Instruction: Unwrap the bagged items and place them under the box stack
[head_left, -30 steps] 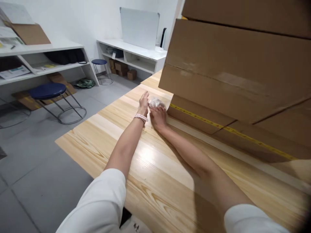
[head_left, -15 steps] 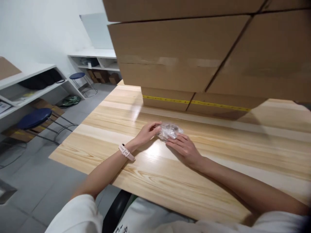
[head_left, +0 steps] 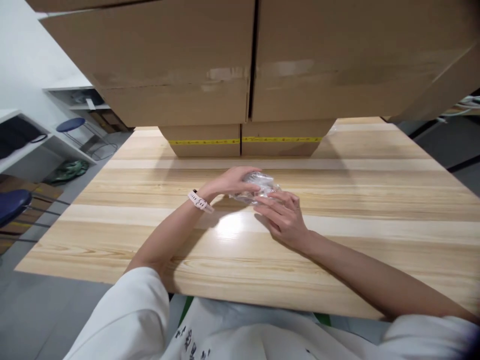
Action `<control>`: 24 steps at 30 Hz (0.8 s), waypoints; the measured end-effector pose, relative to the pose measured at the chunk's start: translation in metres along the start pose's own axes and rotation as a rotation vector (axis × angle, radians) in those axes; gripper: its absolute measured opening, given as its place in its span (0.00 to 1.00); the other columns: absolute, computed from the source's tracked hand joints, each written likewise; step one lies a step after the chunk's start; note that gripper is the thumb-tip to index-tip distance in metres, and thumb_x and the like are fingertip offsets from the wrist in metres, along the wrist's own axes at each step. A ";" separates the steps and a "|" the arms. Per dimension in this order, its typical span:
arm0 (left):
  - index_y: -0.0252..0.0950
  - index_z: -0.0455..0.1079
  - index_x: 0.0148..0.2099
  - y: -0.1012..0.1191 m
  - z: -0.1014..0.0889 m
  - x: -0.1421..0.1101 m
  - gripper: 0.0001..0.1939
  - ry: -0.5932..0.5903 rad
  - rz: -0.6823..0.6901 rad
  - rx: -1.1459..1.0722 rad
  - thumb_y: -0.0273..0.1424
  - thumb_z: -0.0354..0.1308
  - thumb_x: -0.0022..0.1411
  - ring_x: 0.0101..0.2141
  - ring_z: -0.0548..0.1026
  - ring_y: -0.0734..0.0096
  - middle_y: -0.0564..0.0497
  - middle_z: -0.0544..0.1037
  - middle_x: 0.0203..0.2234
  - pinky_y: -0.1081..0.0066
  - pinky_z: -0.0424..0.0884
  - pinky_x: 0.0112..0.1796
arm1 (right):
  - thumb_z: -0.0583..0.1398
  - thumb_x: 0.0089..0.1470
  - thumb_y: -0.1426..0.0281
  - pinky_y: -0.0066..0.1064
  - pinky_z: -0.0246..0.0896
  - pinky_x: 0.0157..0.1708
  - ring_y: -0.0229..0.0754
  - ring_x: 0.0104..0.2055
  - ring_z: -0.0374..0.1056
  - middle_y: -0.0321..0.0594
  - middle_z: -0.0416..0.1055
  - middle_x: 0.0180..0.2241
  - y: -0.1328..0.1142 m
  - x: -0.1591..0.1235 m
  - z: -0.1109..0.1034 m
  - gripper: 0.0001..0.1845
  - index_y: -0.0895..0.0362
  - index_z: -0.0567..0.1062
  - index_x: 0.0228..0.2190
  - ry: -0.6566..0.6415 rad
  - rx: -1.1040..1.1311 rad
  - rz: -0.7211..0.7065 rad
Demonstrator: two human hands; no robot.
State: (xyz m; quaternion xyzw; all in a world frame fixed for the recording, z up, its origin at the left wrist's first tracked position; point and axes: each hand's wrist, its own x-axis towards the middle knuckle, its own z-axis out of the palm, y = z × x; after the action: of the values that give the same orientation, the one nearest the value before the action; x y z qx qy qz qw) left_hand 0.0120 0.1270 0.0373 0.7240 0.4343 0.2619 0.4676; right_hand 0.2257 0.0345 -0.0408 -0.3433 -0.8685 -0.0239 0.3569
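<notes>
Stacked brown cardboard boxes [head_left: 210, 75] on the pale wooden table [head_left: 375, 200]; blue round stool [head_left: 71, 125] beside white shelving [head_left: 22, 150].

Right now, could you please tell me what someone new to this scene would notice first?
Probably the big cardboard boxes stacked at the far side of the wooden table, filling the top of the view. Next, at the table's middle, the left hand and right hand together hold a small crinkled clear plastic bag. A pale watch sits on the left wrist.

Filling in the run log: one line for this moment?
left hand: holds clear plastic packet | right hand: holds same packet | wooden table | cardboard boxes behind
</notes>
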 end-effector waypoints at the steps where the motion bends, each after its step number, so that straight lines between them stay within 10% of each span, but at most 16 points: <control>1: 0.37 0.83 0.49 -0.001 0.000 0.002 0.23 0.017 -0.002 0.000 0.27 0.77 0.49 0.46 0.80 0.50 0.43 0.84 0.44 0.62 0.71 0.48 | 0.58 0.67 0.70 0.51 0.61 0.56 0.52 0.58 0.70 0.37 0.79 0.55 0.000 0.001 0.000 0.14 0.45 0.82 0.47 -0.040 0.025 -0.003; 11: 0.31 0.80 0.41 -0.048 -0.001 0.006 0.22 0.200 -0.200 -0.599 0.44 0.75 0.54 0.33 0.78 0.64 0.44 0.82 0.32 0.67 0.73 0.38 | 0.54 0.70 0.69 0.50 0.65 0.58 0.52 0.62 0.65 0.42 0.73 0.61 0.006 0.007 0.014 0.19 0.52 0.78 0.56 -0.227 0.103 -0.085; 19: 0.36 0.76 0.34 -0.045 -0.023 0.011 0.09 0.591 -0.064 -0.738 0.34 0.70 0.61 0.32 0.76 0.71 0.51 0.80 0.29 0.71 0.73 0.36 | 0.55 0.69 0.65 0.54 0.59 0.66 0.55 0.68 0.60 0.45 0.68 0.65 0.023 0.021 0.025 0.22 0.55 0.75 0.60 -0.319 0.083 0.112; 24: 0.34 0.76 0.28 -0.031 -0.016 -0.022 0.09 0.312 -0.169 -0.526 0.31 0.72 0.55 0.26 0.73 0.69 0.48 0.77 0.25 0.68 0.69 0.29 | 0.50 0.72 0.64 0.54 0.68 0.60 0.52 0.62 0.69 0.48 0.74 0.59 0.029 0.026 0.014 0.22 0.51 0.73 0.61 -0.097 0.369 0.425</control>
State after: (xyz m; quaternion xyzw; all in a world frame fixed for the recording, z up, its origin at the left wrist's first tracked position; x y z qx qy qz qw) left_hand -0.0231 0.1211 0.0172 0.4907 0.4769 0.4334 0.5865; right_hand 0.2218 0.0760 -0.0407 -0.4477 -0.7828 0.2261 0.3684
